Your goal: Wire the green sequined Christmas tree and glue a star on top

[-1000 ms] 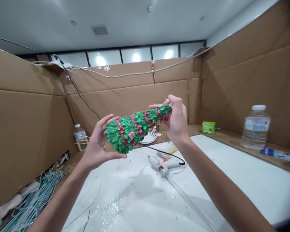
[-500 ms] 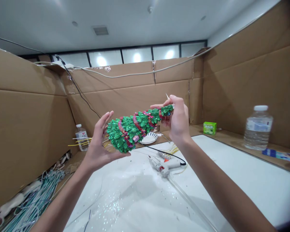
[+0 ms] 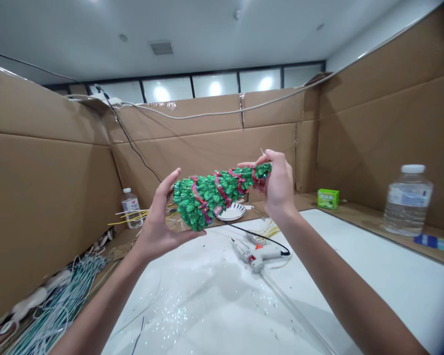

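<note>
The left hand (image 3: pixel 156 230), thumb low, cups the broad end of the green tree (image 3: pixel 207 193), the right hand (image 3: pixel 280 192) gripping its higher tip.

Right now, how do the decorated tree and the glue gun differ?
The tree is glittery green with reddish bands; the glue gun is mostly white. The tree is held up in both hands; the glue gun lies on the white surface. Neither stands upright.

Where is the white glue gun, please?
In the head view, the glue gun lies right of centre on the white tabletop, below the glittery green tree.
</note>
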Motion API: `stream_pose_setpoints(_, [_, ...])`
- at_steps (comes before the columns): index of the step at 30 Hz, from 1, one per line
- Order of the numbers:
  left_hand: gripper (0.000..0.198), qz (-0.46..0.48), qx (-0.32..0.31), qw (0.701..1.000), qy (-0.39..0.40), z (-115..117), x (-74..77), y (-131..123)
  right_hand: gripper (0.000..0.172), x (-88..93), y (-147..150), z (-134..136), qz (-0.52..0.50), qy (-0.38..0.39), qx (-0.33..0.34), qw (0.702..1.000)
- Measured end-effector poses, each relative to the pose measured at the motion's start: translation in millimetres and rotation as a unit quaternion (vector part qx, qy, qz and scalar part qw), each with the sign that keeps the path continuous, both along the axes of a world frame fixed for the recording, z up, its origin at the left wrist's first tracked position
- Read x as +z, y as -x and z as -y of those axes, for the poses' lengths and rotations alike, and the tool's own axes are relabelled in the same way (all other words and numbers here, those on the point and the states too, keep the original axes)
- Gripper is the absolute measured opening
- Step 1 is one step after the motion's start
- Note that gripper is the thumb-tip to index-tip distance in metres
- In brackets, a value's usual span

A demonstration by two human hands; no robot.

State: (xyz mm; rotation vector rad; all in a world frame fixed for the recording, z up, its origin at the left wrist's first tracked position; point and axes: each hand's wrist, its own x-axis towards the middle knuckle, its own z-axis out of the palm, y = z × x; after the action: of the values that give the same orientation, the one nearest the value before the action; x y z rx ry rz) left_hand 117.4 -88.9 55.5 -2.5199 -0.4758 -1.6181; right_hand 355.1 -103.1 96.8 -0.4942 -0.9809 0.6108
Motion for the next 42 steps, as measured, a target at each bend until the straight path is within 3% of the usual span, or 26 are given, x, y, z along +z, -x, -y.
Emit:
stream_pose_setpoints(20, [0.114,-0.021,0.041,0.998,-0.038,9.3,4.7,0.4,0.027,-6.3,-3.3,-16.0,-0.019,0.060,-0.021,0.998])
stream_pose_setpoints(28, [0.104,-0.039,0.079,0.990,-0.113,9.3,4.7,-0.7,0.026,-6.6,-3.8,-16.1,-0.020,0.042,-0.008,0.999])
stream_pose_setpoints(42, [0.097,-0.042,0.096,0.981,-0.161,5.6,4.4,0.5,0.025,-6.5,-3.5,-16.6,-0.014,0.021,-0.012,1.000])
